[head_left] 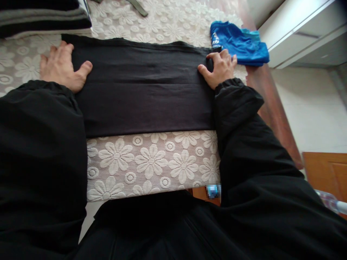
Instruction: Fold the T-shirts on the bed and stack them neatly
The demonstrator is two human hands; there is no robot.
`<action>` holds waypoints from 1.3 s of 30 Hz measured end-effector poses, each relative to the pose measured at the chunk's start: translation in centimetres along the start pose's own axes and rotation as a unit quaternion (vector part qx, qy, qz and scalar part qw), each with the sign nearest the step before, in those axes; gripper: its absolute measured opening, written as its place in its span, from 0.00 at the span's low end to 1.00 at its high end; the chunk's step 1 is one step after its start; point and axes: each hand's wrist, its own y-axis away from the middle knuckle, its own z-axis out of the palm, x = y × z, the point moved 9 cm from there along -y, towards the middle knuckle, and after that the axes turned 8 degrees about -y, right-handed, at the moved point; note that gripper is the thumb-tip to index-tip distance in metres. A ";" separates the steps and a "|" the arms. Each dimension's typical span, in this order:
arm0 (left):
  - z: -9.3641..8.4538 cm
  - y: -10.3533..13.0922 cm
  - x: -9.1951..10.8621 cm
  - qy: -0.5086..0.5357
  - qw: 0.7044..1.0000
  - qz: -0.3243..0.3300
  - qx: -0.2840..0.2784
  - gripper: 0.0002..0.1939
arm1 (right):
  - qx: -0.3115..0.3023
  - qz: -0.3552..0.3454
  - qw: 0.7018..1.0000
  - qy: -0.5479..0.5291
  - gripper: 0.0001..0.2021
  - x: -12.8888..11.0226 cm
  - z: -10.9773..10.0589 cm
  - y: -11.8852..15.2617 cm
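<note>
A folded black garment [146, 90] lies flat across the table as a wide strip; a few faint creases run along it. At its left end rests my left hand [63, 68], open, with the thumb on the cloth and the fingers spread over the upper left edge. My right hand [219, 68] is on the upper right corner, its thumb apart from its bent fingers and a bit of black cloth showing between them. It too appears open. Black sleeves hide parts of the garment's lower left and right ends.
White floral lace cloth [151, 162] covers the table. Folded blue fabric [238, 43] sits beyond my right hand, near the wooden table edge [271, 108]. A stack of dark and grey folded clothes [43, 18] stands at the upper left. An olive strap [138, 7] lies at the back.
</note>
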 end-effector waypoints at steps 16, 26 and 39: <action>-4.0 6.4 2.0 0.029 0.980 0.162 0.113 0.23 | -0.041 -0.227 0.972 0.041 0.19 -7.1 -2.5 7.4; -4.9 16.2 -1.8 0.044 0.949 0.297 0.097 0.11 | -0.089 -0.329 0.940 -0.017 0.08 -7.3 -7.5 20.7; -5.7 19.6 -4.5 0.064 0.942 0.311 0.104 0.06 | -0.028 -0.425 0.903 0.059 0.12 -6.4 -9.4 25.0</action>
